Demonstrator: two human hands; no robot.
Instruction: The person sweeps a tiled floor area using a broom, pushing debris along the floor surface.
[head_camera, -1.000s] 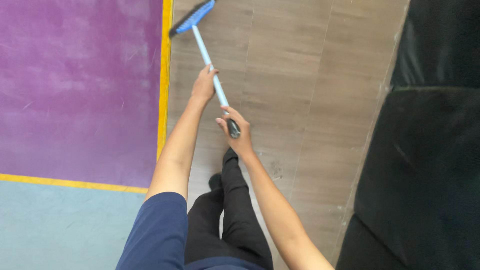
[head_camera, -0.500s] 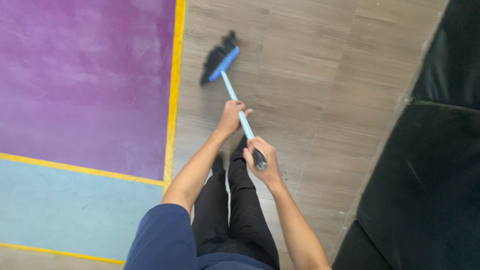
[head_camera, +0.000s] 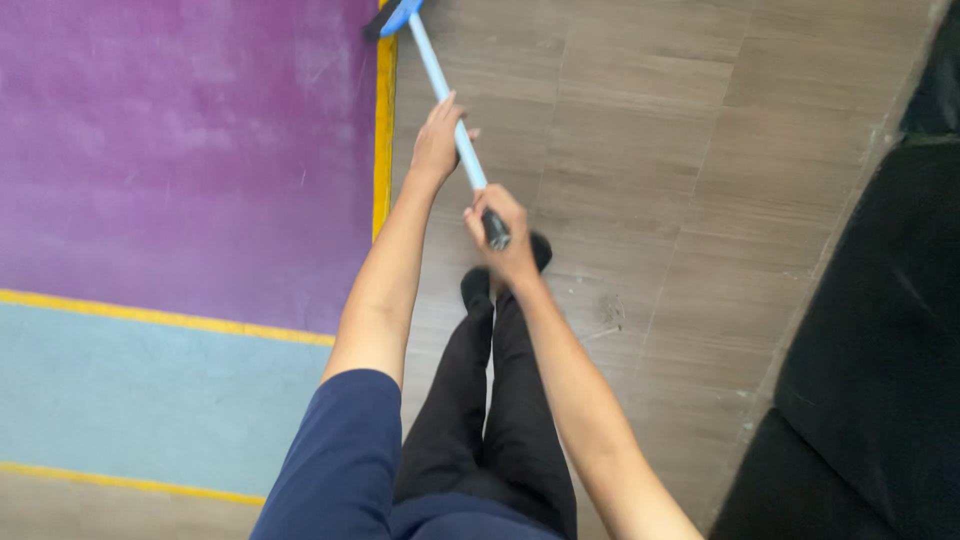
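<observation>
Left hand (head_camera: 438, 140) wrapped mid-shaft, right hand (head_camera: 502, 232) gripping black end of light-blue long-handled broom (head_camera: 440, 72); head at purple mat (head_camera: 190, 150) edge; grey plank floor (head_camera: 660, 150) sweeping underway.

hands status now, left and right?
Left hand: closed on the light blue broom handle, midway along.
Right hand: closed around the handle's black end grip.

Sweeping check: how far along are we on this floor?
Done: cannot say; the wood-look floor shows no gathered pile.
In hand: the left hand grips the blue broom handle mid-shaft, the right hand its dark end; the broom head sits by the yellow mat border at the frame's top.
Left: pale specks near the feet and along the black mat.
</observation>
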